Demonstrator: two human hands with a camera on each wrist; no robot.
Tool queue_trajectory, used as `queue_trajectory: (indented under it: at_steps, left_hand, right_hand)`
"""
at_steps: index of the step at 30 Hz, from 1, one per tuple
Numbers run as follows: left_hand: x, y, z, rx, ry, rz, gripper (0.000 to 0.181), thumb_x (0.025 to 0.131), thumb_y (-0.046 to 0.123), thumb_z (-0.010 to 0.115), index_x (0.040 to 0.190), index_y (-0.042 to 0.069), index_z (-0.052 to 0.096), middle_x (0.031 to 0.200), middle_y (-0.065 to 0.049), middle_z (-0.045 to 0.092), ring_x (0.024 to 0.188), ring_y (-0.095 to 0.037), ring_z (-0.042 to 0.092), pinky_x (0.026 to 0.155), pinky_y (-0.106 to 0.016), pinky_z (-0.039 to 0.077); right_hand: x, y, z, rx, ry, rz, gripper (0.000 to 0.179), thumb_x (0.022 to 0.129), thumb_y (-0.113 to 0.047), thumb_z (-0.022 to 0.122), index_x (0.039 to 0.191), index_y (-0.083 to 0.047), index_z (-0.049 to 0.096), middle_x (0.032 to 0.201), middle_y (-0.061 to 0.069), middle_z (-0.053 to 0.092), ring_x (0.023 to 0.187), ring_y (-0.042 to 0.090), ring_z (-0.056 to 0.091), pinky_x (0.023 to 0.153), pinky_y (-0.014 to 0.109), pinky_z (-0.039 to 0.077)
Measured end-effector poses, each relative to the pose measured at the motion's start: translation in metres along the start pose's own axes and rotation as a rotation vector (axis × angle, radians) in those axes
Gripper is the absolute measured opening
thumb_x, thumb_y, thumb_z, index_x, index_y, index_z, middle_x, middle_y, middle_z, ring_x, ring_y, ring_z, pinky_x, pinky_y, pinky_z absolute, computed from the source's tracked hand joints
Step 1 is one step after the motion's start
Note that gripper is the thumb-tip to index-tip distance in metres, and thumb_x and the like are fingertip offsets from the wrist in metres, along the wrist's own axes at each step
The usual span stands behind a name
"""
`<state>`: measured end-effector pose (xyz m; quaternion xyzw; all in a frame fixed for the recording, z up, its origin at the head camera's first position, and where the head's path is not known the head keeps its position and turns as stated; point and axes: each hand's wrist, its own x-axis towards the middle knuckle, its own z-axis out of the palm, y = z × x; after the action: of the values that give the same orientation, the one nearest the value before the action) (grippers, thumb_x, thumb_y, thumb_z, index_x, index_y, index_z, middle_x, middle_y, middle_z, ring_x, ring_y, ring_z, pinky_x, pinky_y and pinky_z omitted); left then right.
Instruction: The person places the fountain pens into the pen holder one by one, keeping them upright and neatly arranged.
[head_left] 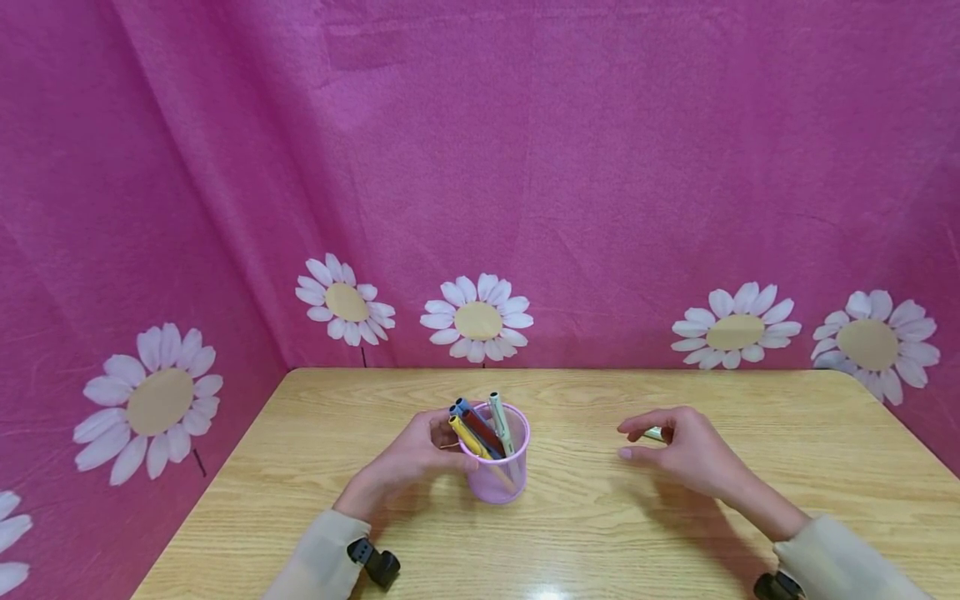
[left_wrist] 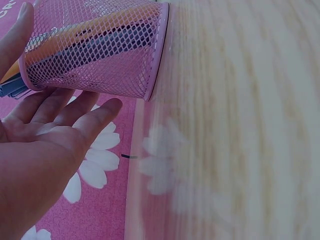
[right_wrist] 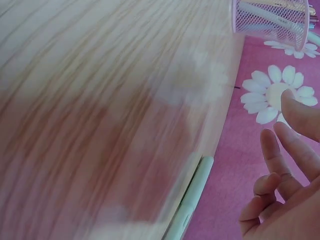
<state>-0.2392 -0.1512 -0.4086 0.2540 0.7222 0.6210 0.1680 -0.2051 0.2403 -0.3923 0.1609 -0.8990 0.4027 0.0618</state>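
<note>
A pink mesh pen holder (head_left: 498,483) stands upright on the table, with several pens in it: a yellow pen (head_left: 467,435), a dark red one, bluish ones and a pale green pen (head_left: 501,423). My left hand (head_left: 408,458) holds the holder from its left side, thumb at the front near the rim and fingers reaching behind the mesh (left_wrist: 100,55). To the right, my right hand (head_left: 693,450) hovers over the table with loosely bent fingers and nothing between them. Another pale green pen (right_wrist: 192,197) lies on the table beyond that hand, partly hidden by it in the head view.
The light wood table (head_left: 570,533) meets a pink cloth (head_left: 600,167) with white daisies at its back and left. Each wrist carries a dark strap camera (head_left: 373,563) over a pale sleeve (head_left: 322,558).
</note>
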Motion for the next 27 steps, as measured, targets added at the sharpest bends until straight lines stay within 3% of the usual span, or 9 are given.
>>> queue_trajectory:
  at_steps: [8,19,27]
  left_hand:
    - [0.000,0.001,0.001,-0.017,0.003,0.005,0.066,0.091,0.009,0.084,0.151,0.002,0.055,0.133,-0.014,0.068,0.118,-0.028,0.065,0.105,-0.039,0.053]
    - [0.000,0.001,0.001,-0.007,-0.007,0.028,0.069,0.091,0.007,0.084,0.153,0.001,0.053,0.134,-0.014,0.068,0.116,-0.027,0.067,0.103,-0.037,0.054]
    - [-0.001,0.001,0.002,-0.005,0.005,0.015,0.068,0.091,0.009,0.084,0.152,0.004,0.055,0.133,-0.013,0.069,0.116,-0.027,0.067,0.102,-0.037,0.054]
  right_hand:
    - [-0.007,0.016,-0.009,-0.070,0.013,-0.011,0.032,0.084,-0.020,0.091,0.111,-0.007,0.082,0.091,-0.002,0.074,0.059,0.008,0.033,0.051,0.028,0.033]
    - [-0.009,0.042,-0.022,-0.145,0.005,-0.065,0.035,0.082,-0.019,0.092,0.114,-0.008,0.081,0.093,-0.004,0.072,0.071,0.010,0.046,0.058,0.027,0.038]
    - [-0.005,0.058,-0.031,-0.154,-0.021,-0.042,0.042,0.081,-0.019,0.092,0.118,-0.003,0.079,0.095,-0.001,0.072,0.060,0.009,0.039,0.051,0.029,0.037]
